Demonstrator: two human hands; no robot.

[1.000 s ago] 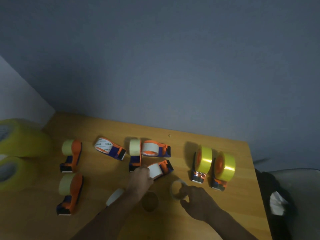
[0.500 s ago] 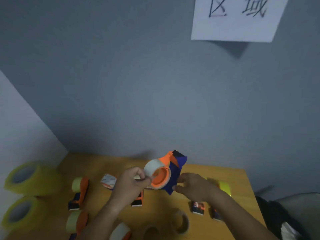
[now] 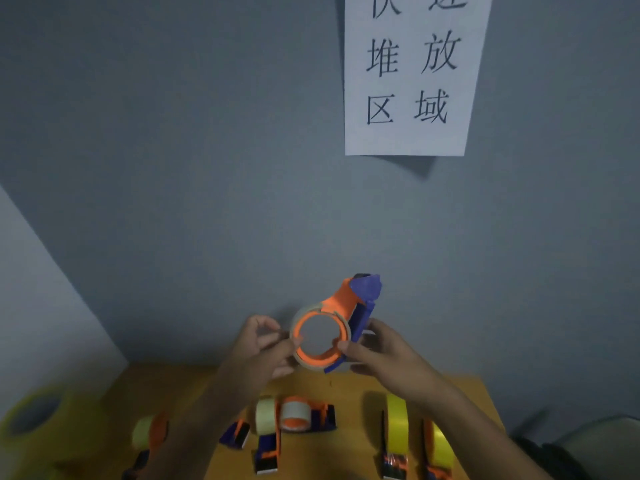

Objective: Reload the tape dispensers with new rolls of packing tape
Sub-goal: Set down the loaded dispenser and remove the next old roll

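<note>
While the dispenser (image 3: pixel 346 320) hung above the bench (image 3: pixel 346 386), left hand (image 3: pixel 258 351) and right hand (image 3: pixel 381 351) pinched its sides.

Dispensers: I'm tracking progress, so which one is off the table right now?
The orange-and-blue dispenser held up before the wall, between left hand and right hand. The others sit on the table.

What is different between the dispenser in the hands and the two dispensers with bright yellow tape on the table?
The held dispenser is raised in front of the wall, gripped by the left hand and right hand; the two yellow-roll dispensers stand on the table, untouched. The held one carries only a thin pale ring round its orange hub; those carry thick bright yellow rolls. All have orange parts.
</note>
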